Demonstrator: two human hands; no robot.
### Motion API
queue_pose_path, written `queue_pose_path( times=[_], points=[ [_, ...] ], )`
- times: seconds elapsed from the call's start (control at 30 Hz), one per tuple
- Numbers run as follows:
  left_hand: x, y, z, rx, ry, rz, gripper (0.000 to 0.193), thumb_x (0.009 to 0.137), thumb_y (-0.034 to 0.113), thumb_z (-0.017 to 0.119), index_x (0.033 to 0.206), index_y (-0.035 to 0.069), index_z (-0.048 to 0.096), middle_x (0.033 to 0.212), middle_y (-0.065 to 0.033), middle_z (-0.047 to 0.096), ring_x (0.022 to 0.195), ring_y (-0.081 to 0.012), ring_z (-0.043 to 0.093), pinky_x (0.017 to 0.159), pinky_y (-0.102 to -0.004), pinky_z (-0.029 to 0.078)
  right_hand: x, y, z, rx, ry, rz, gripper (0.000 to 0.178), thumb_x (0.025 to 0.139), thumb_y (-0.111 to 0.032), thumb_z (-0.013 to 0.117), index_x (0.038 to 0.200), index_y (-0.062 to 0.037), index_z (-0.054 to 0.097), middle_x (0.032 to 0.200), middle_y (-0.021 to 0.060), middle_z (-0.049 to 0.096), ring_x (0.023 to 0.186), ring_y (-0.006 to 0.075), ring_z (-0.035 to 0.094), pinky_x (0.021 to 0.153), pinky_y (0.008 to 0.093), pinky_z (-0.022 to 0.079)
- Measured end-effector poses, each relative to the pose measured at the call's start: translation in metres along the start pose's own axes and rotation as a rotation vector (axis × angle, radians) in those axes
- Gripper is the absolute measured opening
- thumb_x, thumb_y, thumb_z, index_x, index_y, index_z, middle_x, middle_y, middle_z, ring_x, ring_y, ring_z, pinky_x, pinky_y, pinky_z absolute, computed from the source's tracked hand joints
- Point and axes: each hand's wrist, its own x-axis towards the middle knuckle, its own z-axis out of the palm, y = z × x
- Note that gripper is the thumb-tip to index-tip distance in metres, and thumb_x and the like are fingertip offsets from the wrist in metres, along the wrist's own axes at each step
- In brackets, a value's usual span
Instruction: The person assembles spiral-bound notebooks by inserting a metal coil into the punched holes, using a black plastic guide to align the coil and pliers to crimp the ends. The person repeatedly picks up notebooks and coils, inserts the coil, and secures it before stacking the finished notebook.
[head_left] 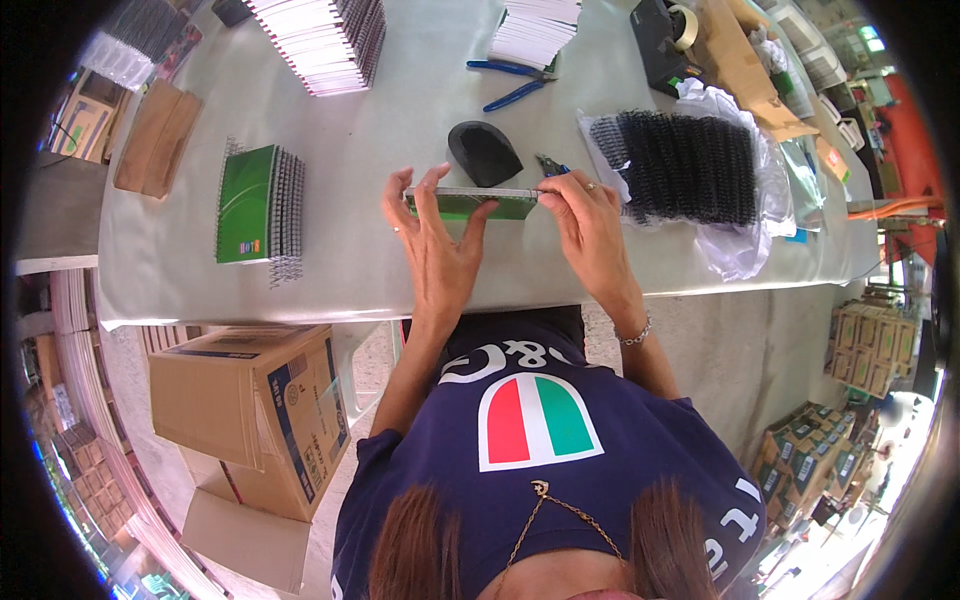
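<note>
A small green-covered notebook (512,209) stands on edge in front of me, its page edges facing up. My left hand (437,240) is closed on its left part, fingers behind and thumb across the cover. At its right end, my right hand (590,232) pinches the corner between thumb and fingers. Whether a wire coil is also in that pinch, I cannot tell. Just beyond the notebook lies a dark rounded block (484,153). Blue-handled pliers (550,166) lie by my right fingertips, partly hidden.
Left on the table are a stack of spiral-bound green notebooks (247,205) and a wooden block (157,138). Black wire coils (690,167) lie on plastic wrap at right. Farther back are paper stacks (325,45), blue-handled cutters (513,82) and a tape dispenser (662,45). A cardboard box (215,390) stands below the table.
</note>
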Motion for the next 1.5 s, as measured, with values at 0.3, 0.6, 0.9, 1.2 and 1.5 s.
queue_pose_path(
  times=[0.3, 0.6, 0.9, 1.2, 1.5],
  points=[
    [0.007, -0.026, -0.013, -0.184, -0.167, -0.029, 0.082, 0.056, 0.028, 0.098, 0.113, 0.003, 0.045, 0.112, -0.0133, 0.044, 0.106, -0.0306, 0.047, 0.089, -0.0434, 0.043, 0.026, 0.019, -0.014, 0.267, -0.368, -0.054, 0.012, 0.091, -0.009, 0.067, 0.103, -0.0063, 0.065, 0.117, 0.0109, 0.061, 0.108, 0.0309, 0.058, 0.093, 0.0448, 0.041],
    [0.015, -0.058, -0.03, -0.213, -0.143, 0.066, 0.088, 0.051, 0.03, 0.099, 0.117, 0.004, 0.045, 0.111, -0.0129, 0.045, 0.106, -0.0308, 0.049, 0.09, -0.0426, 0.045, 0.087, 0.045, 0.039, 0.129, -0.562, -0.28, 0.047, 0.08, -0.012, 0.079, 0.121, -0.0101, 0.057, 0.153, 0.0124, 0.04, 0.143, 0.0357, 0.035, 0.115, 0.0431, 0.035],
    [0.011, -0.06, -0.029, -0.165, -0.192, 0.024, 0.092, 0.052, 0.032, 0.1, 0.118, 0.006, 0.041, 0.111, -0.0086, 0.042, 0.106, -0.0245, 0.047, 0.096, -0.0392, 0.043, 0.031, 0.05, -0.003, 0.925, -0.61, 0.415, 0.058, 0.091, -0.05, 0.068, 0.124, -0.0038, 0.059, 0.126, 0.0092, 0.056, 0.1, 0.0141, 0.055, 0.086, 0.0279, 0.045],
    [0.012, -0.06, -0.029, -0.193, -0.195, -0.011, 0.088, 0.053, 0.029, 0.1, 0.113, 0.009, 0.04, 0.105, -0.0038, 0.039, 0.104, -0.0199, 0.046, 0.094, -0.0363, 0.042, 0.026, 0.019, -0.019, 0.871, -0.634, 0.113, 0.08, 0.071, -0.076, 0.073, 0.101, -0.0031, 0.069, 0.13, 0.0138, 0.054, 0.113, 0.0195, 0.055, 0.1, 0.0334, 0.041],
    [0.013, -0.064, -0.027, -0.256, -0.19, -0.042, 0.086, 0.05, 0.03, 0.1, 0.11, 0.005, 0.043, 0.104, -0.0092, 0.04, 0.099, -0.0274, 0.047, 0.089, -0.0391, 0.044, 0.029, 0.007, -0.008, 0.756, -0.575, 0.218, 0.065, 0.071, -0.056, 0.084, 0.108, -0.0031, 0.071, 0.127, 0.0119, 0.053, 0.12, 0.0243, 0.053, 0.101, 0.035, 0.042]
  ],
)
